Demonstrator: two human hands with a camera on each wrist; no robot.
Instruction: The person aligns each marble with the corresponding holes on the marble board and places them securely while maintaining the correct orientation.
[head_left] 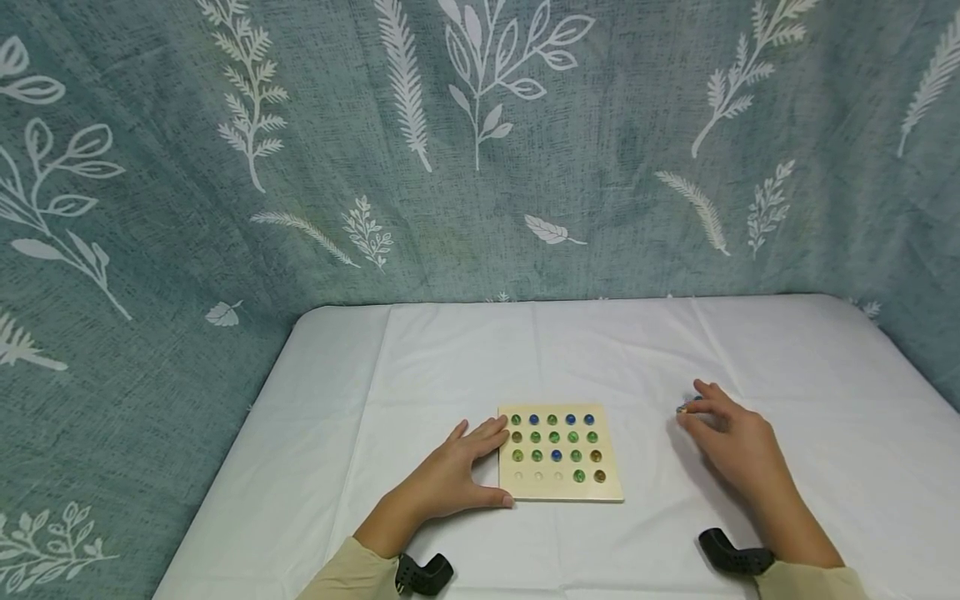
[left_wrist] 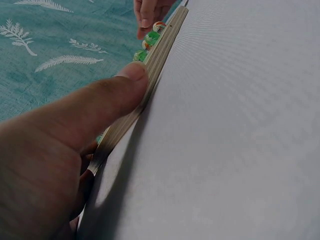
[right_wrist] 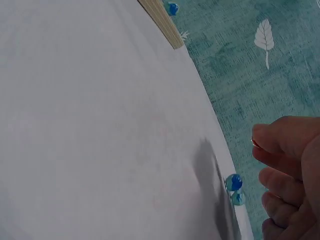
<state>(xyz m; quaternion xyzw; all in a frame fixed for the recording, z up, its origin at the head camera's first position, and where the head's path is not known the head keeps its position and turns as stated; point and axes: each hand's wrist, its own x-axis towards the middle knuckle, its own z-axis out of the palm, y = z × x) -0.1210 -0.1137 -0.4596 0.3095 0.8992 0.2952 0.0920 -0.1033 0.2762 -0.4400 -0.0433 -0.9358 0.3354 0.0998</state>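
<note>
we see the left hand (head_left: 459,475) resting flat-fingered against the wooden marble board (head_left: 561,452) at lower centre of the table (head_left: 825,367), while the right hand (head_left: 731,442), fingers curled, seemingly pinches a blue marble (head_left: 684,407) right of it.

The square pale wooden board (head_left: 561,492) has a smooth matt face and a layered, plywood-like edge, and the small green, blue and amber glass marbles (head_left: 553,437) in its holes are glossy. It lies on a matt white cloth table cover (head_left: 615,350) creased by fold lines, before a coarse-woven teal fabric backdrop with white leaf prints (head_left: 480,150). Two loose blue glass marbles (right_wrist: 234,183) on the cover shine and look translucent.
</note>
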